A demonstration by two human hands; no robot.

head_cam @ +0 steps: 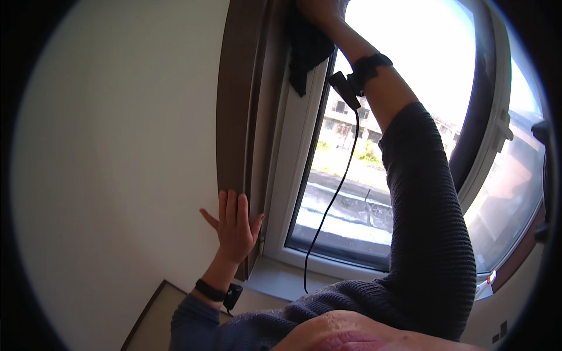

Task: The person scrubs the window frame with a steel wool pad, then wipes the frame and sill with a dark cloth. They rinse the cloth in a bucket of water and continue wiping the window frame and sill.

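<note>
My left hand (237,228) rests flat with spread fingers on the dark brown window casing (237,131), low down beside the white wall. High up, my right hand (324,12) is partly cut off by the top of the picture. It presses a black cloth (307,48) against the upper left part of the window, and the cloth's lower end hangs over the white window frame (290,175). The fingers of that hand are mostly hidden. Beyond my right arm is the bright window pane (417,39).
A black device (345,90) at my right wrist trails a black cable (336,193) down past the glass. At right are a window handle (503,130) and another pane (505,206). Below lies the windowsill (274,278), with a white and red object (486,281) at its right end.
</note>
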